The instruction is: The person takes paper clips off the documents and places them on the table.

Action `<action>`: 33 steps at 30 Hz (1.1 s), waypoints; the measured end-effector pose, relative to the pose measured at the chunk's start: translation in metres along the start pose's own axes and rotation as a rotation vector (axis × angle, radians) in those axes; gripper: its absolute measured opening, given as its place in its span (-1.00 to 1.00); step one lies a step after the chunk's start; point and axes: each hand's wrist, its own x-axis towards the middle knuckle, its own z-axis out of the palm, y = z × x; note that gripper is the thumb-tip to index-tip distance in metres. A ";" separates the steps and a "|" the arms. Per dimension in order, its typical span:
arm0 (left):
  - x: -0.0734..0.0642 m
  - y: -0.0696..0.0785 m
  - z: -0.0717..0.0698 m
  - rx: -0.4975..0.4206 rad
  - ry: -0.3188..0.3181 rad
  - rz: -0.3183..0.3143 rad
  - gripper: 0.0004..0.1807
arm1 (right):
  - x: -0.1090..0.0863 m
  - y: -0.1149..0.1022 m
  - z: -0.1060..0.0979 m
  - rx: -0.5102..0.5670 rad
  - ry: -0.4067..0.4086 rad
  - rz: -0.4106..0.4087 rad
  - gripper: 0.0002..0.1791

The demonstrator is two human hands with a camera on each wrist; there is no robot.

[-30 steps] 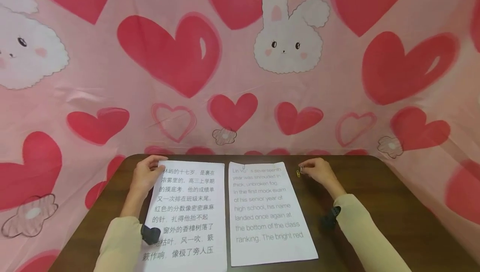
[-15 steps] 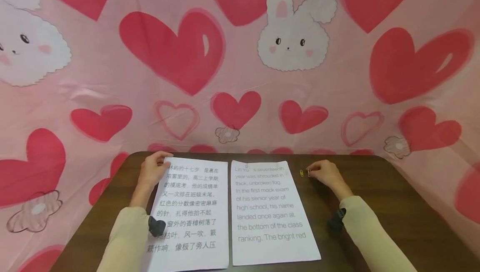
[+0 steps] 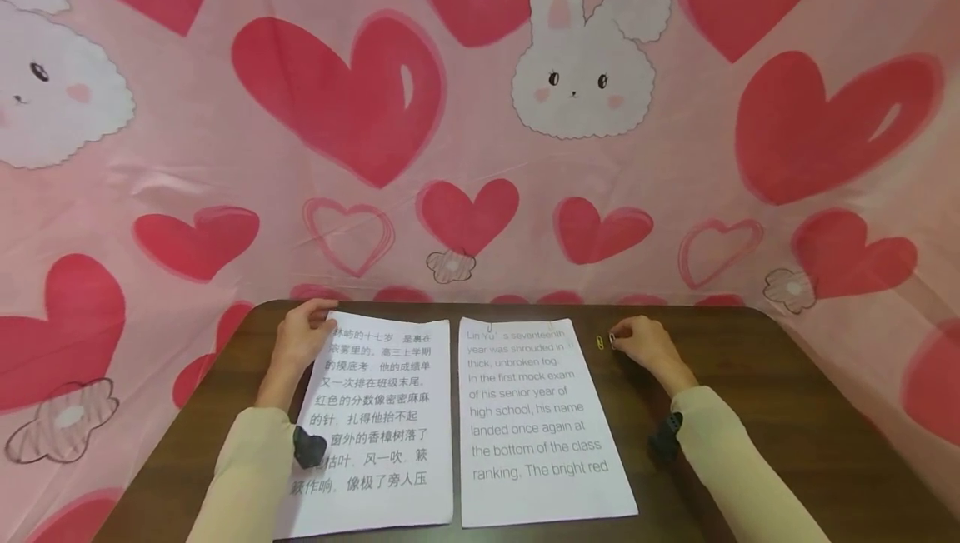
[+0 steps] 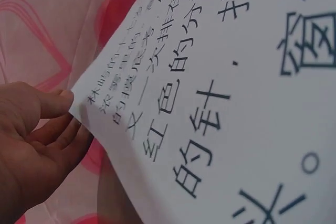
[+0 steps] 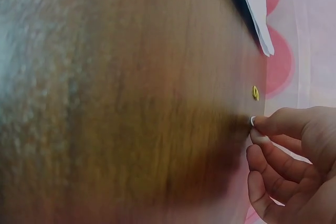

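At the upper left corner of the sheets with Chinese print [image 3: 375, 435], my left hand [image 3: 303, 339] pinches the paper between thumb and fingers. In the left wrist view that corner [image 4: 84, 98] is lifted and the paper bends up towards the thumb. My right hand [image 3: 641, 343] is at the far right of the table, thumb and index finger pinching a small white paper clip [image 5: 252, 121]. Just left of those fingertips a yellow paper clip [image 3: 600, 343] lies on the wood. The right hand's other fingers are curled in the right wrist view.
Sheets with English print [image 3: 536, 426] lie beside the Chinese ones, with a narrow gap between. Clips [image 3: 490, 327] show at their top edge. The dark wooden table [image 3: 750, 410] ends at a pink curtain [image 3: 480, 151] with hearts and rabbits.
The right hand has shifted slightly right, widening the gap between its white paper clip and the yellow one. The left hand stays at the paper's corner. The head view has shifted a little.
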 end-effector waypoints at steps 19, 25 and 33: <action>-0.016 0.040 0.023 -0.020 -0.078 0.034 -0.60 | -0.009 -0.005 0.003 0.087 0.159 0.010 -0.65; -0.016 0.066 0.050 -0.022 -0.145 0.040 -0.60 | -0.006 -0.017 0.003 0.181 0.185 0.021 -0.65; -0.011 0.082 0.090 -0.030 -0.216 -0.005 -0.63 | 0.001 -0.035 0.009 0.229 0.149 0.037 -0.63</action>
